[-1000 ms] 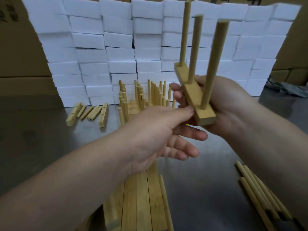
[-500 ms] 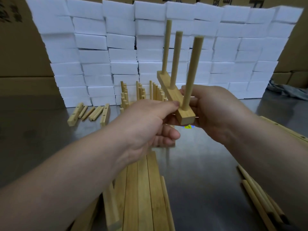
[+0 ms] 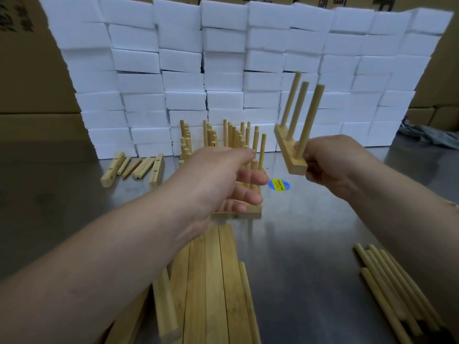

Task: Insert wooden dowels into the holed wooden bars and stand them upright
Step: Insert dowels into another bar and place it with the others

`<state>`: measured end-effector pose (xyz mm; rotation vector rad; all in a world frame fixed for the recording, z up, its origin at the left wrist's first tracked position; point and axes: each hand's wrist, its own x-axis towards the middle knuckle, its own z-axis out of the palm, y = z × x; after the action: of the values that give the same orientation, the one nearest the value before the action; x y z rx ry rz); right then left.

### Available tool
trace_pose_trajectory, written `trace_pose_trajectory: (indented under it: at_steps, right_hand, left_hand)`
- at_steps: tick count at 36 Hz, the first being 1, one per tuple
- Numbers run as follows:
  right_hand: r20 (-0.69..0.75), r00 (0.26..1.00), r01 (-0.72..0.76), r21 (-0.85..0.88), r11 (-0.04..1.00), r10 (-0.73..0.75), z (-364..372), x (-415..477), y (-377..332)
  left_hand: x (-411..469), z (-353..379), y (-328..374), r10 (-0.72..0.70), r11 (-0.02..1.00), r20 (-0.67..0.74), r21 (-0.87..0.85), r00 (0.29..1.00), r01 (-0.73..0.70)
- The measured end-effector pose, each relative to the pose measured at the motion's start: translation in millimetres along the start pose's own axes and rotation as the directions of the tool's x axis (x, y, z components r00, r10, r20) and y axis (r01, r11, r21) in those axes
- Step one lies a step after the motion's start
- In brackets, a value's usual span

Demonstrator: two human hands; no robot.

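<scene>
Dowelled bar (image 3: 296, 167) — three dowels (image 3: 310, 120) upright in it — is gripped in the right hand (image 3: 332, 165), raised just above and right of the blue-and-yellow sticker (image 3: 279, 185) on the counter (image 3: 310, 232); left hand (image 3: 218, 177), fingers relaxed and holding nothing, hovers left of the sticker, over the cluster of standing dowelled bars (image 3: 233, 137)

loose dowels (image 3: 395, 289) right, bars (image 3: 213, 281) front-centre
</scene>
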<state>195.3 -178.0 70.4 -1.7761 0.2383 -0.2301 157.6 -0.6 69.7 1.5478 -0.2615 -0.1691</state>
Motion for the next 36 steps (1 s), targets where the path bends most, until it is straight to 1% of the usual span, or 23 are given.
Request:
trace_pose_trajectory:
  at_steps: [3, 5, 9, 13, 15, 21, 28, 33, 34, 36]
  right_hand:
    - [-0.036, 0.996, -0.087, -0.09, 0.992, 0.084, -4.2, 9.6, 12.1]
    - [-0.042, 0.993, -0.119, -0.149, 0.982, 0.114, -5.9, 15.0, 21.0]
    - [-0.023, 0.99, -0.138, -0.314, 0.939, 0.138, -2.3, 20.1, 31.1]
    - [0.047, 0.986, -0.123, -0.468, 0.875, 0.163, 7.5, 19.2, 36.0]
    - [0.072, 0.981, -0.118, -0.506, 0.855, 0.178, 12.4, 18.6, 38.5]
    - [0.083, 0.99, -0.038, -0.605, 0.795, 0.111, 20.2, 17.7, 44.5]
    - [0.102, 0.993, 0.039, -0.737, 0.675, 0.054, 19.9, 17.1, 47.2]
    - [0.09, 0.993, 0.032, -0.823, 0.568, 0.075, 17.1, 22.4, 49.6]
    - [0.099, 0.992, 0.035, -0.823, 0.567, 0.081, 15.4, 24.6, 51.2]
    - [0.14, 0.988, 0.069, -0.791, 0.607, 0.071, 10.5, 28.2, 52.8]
  left_hand:
    - [0.6, 1.5, -2.4, 0.002, 1.0, 0.004, 0.024, 1.0, -0.003]
    - [1.1, 1.6, -3.6, 0.003, 1.0, 0.002, 0.029, 1.0, -0.003]
    - [2.5, 0.4, -4.3, 0.015, 0.999, -0.002, 0.046, 1.0, -0.015]
    - [2.7, -0.5, -4.2, 0.023, 0.998, -0.004, 0.053, 1.0, -0.023]
    - [2.9, -0.5, -3.9, 0.026, 0.998, -0.007, 0.053, 1.0, -0.026]
    - [1.6, 1.4, -3.9, 0.033, 0.998, 0.006, 0.051, 0.999, -0.033]
    - [1.8, 0.7, -4.7, 0.033, 0.997, 0.01, 0.074, 0.999, -0.034]
    - [2.4, 0.2, -6.2, 0.025, 0.996, 0.01, 0.083, 1.0, -0.026]
    - [2.4, 0.1, -6.7, 0.023, 0.996, 0.01, 0.085, 1.0, -0.024]
    - [2.7, -0.1, -7.4, 0.022, 0.996, 0.012, 0.092, 1.0, -0.023]
